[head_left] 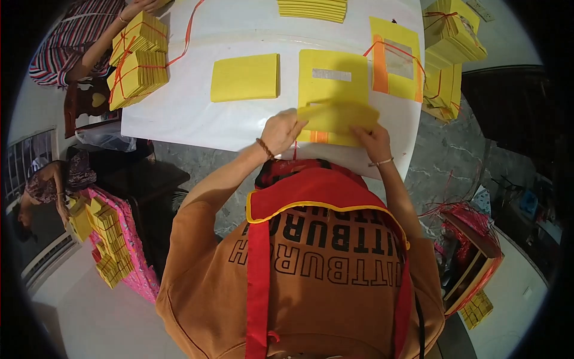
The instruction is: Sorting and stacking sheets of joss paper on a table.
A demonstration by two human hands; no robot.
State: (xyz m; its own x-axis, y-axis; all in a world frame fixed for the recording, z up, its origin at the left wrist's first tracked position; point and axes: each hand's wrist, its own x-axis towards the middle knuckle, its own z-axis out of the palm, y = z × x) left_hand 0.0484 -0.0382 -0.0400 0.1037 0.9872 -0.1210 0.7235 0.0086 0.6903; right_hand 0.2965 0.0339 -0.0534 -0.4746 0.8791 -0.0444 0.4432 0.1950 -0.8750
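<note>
On the white-covered table in front of me lies a yellow paper [304, 84] with a silver patch near its far end and an orange strip near its close end. Over its near half, a yellow sheet [339, 117] is lifted and curved, slightly blurred. My left hand [281, 133] pinches the left edge of this raised sheet, while my right hand [375, 143] grips its right corner. Whether the raised sheet is separate or a fold of the paper below, I cannot tell. To the left, a folded yellow paper stack [245, 78] lies flat.
A tied yellow bundle [139, 75] stands at the table's left edge. On the right lies a yellow sheet with a silver patch [399, 58], crossed by red string, beside more bundles [451, 36]. A person in stripes [66, 42] works at far left; another person [51, 185] handles papers on a pink-covered surface.
</note>
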